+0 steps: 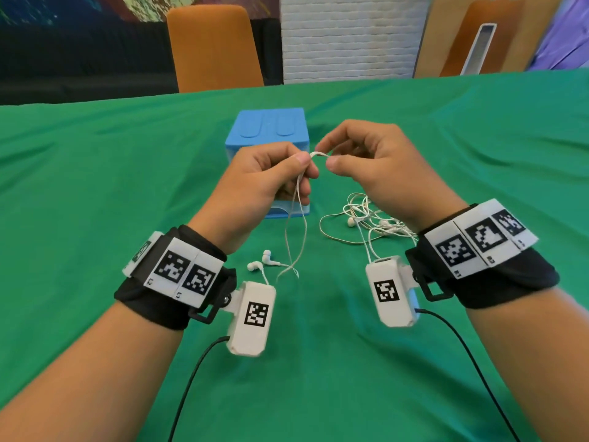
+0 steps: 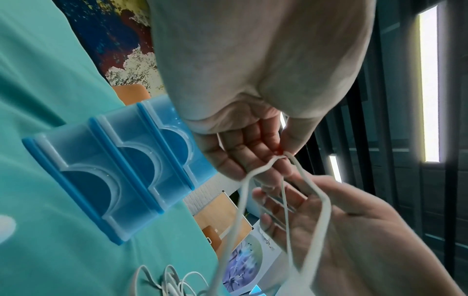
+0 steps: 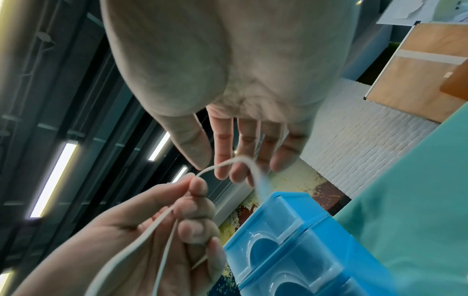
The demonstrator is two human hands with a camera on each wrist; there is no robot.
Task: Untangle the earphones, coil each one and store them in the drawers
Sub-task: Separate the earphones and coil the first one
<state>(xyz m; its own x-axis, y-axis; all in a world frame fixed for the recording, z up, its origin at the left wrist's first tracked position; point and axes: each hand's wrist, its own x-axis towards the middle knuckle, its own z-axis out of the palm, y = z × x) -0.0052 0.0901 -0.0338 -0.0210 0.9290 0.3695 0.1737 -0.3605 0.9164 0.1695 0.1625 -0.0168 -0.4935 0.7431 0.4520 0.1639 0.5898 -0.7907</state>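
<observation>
Above the green table, my left hand (image 1: 306,164) pinches a white earphone cable (image 1: 296,218) between thumb and forefinger. Two strands hang from it down to a pair of earbuds (image 1: 255,266) lying on the cloth. A short loop of the same cable (image 3: 240,159) bridges across to my right hand (image 1: 328,153), whose thumb and curled fingertips close on it. More white earphones lie in a tangled pile (image 1: 366,218) under the right wrist. Behind the hands stands the blue drawer unit (image 1: 267,129), and the left wrist view shows its three translucent drawers (image 2: 113,170) shut.
A green cloth (image 1: 95,186) covers the whole table. An orange chair (image 1: 213,46) stands at the far edge, with a white brick wall to its right. Black leads (image 1: 191,378) trail from both wrist cameras toward me.
</observation>
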